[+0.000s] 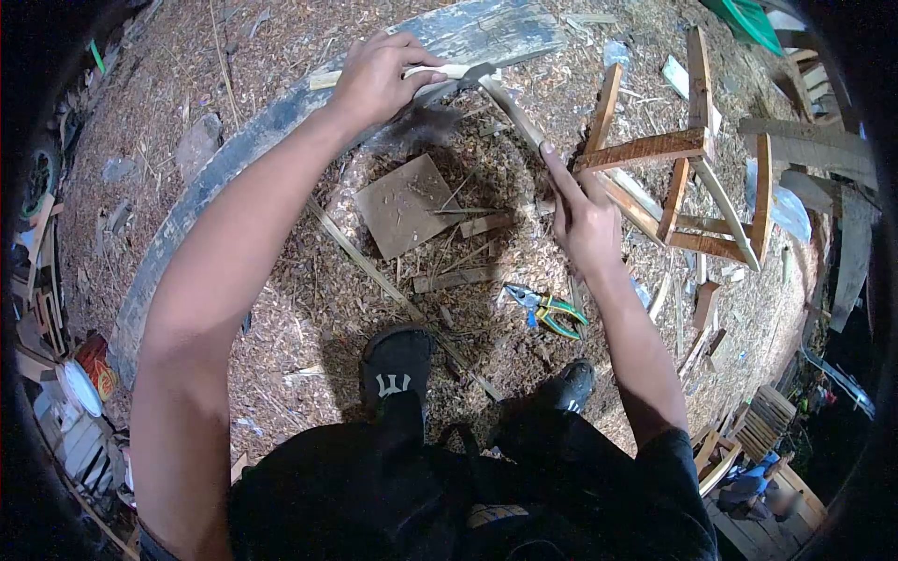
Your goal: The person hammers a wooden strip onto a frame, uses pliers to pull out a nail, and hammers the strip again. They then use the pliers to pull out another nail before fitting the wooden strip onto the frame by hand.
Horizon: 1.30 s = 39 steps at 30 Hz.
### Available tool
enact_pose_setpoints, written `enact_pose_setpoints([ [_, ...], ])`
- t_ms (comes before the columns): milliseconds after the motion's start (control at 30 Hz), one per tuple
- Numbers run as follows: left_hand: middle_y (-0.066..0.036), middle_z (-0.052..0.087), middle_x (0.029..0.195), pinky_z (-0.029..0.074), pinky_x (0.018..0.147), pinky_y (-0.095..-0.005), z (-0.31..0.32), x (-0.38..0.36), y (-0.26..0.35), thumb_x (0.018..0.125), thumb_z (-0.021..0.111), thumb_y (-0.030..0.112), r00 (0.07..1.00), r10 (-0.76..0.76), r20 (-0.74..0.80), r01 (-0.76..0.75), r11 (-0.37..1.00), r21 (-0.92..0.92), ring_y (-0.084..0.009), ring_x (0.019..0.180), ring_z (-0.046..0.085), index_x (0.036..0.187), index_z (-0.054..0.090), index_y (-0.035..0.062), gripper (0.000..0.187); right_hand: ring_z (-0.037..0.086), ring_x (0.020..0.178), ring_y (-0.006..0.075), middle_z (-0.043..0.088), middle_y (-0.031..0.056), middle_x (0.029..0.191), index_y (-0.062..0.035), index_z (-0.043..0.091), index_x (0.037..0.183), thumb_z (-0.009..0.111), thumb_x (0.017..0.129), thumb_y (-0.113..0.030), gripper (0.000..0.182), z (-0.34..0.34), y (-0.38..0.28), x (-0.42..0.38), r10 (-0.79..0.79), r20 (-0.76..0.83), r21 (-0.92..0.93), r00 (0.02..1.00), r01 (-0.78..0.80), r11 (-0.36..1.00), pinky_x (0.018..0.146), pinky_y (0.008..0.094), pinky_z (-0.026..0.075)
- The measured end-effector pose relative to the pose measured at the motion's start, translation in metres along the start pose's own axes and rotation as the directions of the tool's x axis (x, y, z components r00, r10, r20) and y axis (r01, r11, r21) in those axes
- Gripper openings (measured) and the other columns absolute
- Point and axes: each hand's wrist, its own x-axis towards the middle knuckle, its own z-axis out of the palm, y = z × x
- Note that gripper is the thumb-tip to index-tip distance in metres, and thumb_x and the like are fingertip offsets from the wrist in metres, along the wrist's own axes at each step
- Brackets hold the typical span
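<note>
My left hand (379, 79) pinches a pale wooden strip (327, 80) that lies across a weathered plank (271, 131). My right hand (591, 222) is wrapped round the wooden handle of a hammer (513, 114), the index finger stretched along it. Its dark metal head overlaps the right end of the strip, just beyond my left fingertips. A flat grey piece shows under those fingers, partly hidden by them. Below the hands, a square wooden board (407, 206) lies on the ground. Pliers (545, 309) with green and yellow handles rest in front of my feet.
A small wooden frame (655, 150) with legs stands to the right of my right hand. Wood chips and offcuts cover the ground (299, 280). A long thin stick (365, 262) runs toward my shoes (398, 365). Planks (814, 145) lie at far right, and a person (753, 491) is at lower right.
</note>
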Motion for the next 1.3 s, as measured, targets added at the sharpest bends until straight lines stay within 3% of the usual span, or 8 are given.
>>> enact_pose_setpoints([
  [100, -0.004, 0.068, 0.099, 0.049, 0.089, -0.0467, -0.001, -0.002, 0.0, 0.088, 0.076, 0.03, 1.0, 0.024, -0.011, -0.023, 1.0, 0.018, -0.0278, 0.099, 0.065, 0.108, 0.08, 0.0199, 0.022, 0.064, 0.061, 0.0242, 0.06, 0.0067, 0.084, -0.0294, 0.056, 0.147, 0.064, 0.088, -0.001, 0.066, 0.004, 0.006, -0.004, -0.167, -0.072, 0.041, 0.983, 0.17, 0.985, 0.054, 0.0429, 0.059],
  [400, -0.002, 0.067, 0.099, 0.048, 0.091, -0.0439, -0.001, -0.001, 0.001, 0.087, 0.076, 0.033, 0.998, -0.028, 0.056, 0.029, 1.0, -0.007, -0.0255, 0.101, 0.064, 0.108, 0.08, 0.0197, 0.025, 0.065, 0.064, 0.0296, 0.062, 0.0108, 0.09, -0.0335, 0.054, 0.147, 0.066, 0.086, 0.002, 0.072, -0.005, 0.041, 0.001, -0.082, 0.014, 0.06, 0.997, 0.081, 0.995, 0.057, 0.0444, 0.06],
  [667, -0.002, 0.066, 0.098, 0.05, 0.089, -0.0445, -0.002, 0.0, -0.009, 0.087, 0.076, 0.033, 0.998, 0.061, 0.004, -0.061, 0.998, -0.025, -0.0265, 0.1, 0.064, 0.108, 0.08, 0.0194, 0.025, 0.066, 0.072, 0.0298, 0.063, 0.0113, 0.093, -0.027, 0.063, 0.14, 0.067, 0.083, 0.003, 0.065, -0.002, 0.05, -0.005, -0.304, -0.006, 0.1, 0.953, 0.303, 0.948, 0.058, 0.0423, 0.058],
  [1000, -0.002, 0.065, 0.094, 0.051, 0.086, -0.0439, -0.002, 0.0, -0.005, 0.087, 0.078, 0.03, 0.999, 0.049, 0.002, -0.048, 0.998, -0.043, -0.0251, 0.095, 0.064, 0.108, 0.08, 0.0203, 0.023, 0.066, 0.072, 0.0273, 0.071, 0.0157, 0.093, -0.0144, 0.061, 0.142, 0.061, 0.095, 0.001, 0.049, 0.018, 0.033, -0.009, 0.018, -0.037, 0.368, 0.999, -0.004, 0.93, 0.071, 0.0396, 0.056],
  [1100, -0.001, 0.066, 0.094, 0.051, 0.086, -0.0432, -0.001, -0.002, -0.006, 0.087, 0.077, 0.032, 1.0, 0.021, -0.014, -0.022, 0.999, -0.038, -0.0247, 0.095, 0.064, 0.106, 0.08, 0.0202, 0.023, 0.055, 0.065, 0.0075, 0.075, 0.0118, 0.105, -0.0117, 0.055, 0.148, 0.055, 0.102, -0.002, 0.047, 0.02, -0.001, -0.019, 0.308, 0.068, 0.524, 0.949, -0.296, 0.799, 0.056, 0.0282, 0.047],
  [1133, -0.001, 0.066, 0.094, 0.051, 0.087, -0.0431, 0.001, -0.002, -0.005, 0.087, 0.077, 0.033, 1.0, 0.013, -0.017, -0.014, 1.0, -0.028, -0.0248, 0.095, 0.064, 0.105, 0.08, 0.0201, 0.022, 0.055, 0.065, 0.0075, 0.075, 0.0118, 0.105, -0.0117, 0.055, 0.148, 0.055, 0.102, -0.002, 0.047, 0.023, -0.011, -0.023, 0.307, 0.069, 0.525, 0.949, -0.296, 0.798, 0.056, 0.0282, 0.047],
  [1200, 0.0, 0.066, 0.094, 0.051, 0.087, -0.0429, 0.0, -0.002, -0.004, 0.087, 0.077, 0.033, 1.0, 0.006, -0.019, -0.006, 1.0, -0.017, -0.0248, 0.096, 0.064, 0.105, 0.08, 0.0201, 0.022, 0.049, 0.064, 0.0046, 0.073, 0.0061, 0.103, -0.0085, 0.053, 0.148, 0.055, 0.103, -0.003, 0.046, 0.032, -0.029, -0.029, 0.53, 0.094, 0.798, 0.843, -0.382, 0.466, 0.054, 0.022, 0.042],
  [1300, 0.0, 0.067, 0.095, 0.051, 0.087, -0.0426, 0.0, -0.001, -0.002, 0.087, 0.077, 0.034, 1.0, -0.003, -0.013, 0.003, 1.0, -0.028, -0.0246, 0.096, 0.065, 0.104, 0.081, 0.02, 0.022, 0.054, 0.073, 0.0062, 0.071, 0.0062, 0.113, -0.0061, 0.051, 0.15, 0.052, 0.103, 0.001, 0.047, 0.055, -0.037, -0.032, 0.519, 0.032, 0.847, 0.854, -0.298, 0.44, 0.061, 0.0216, 0.045],
])
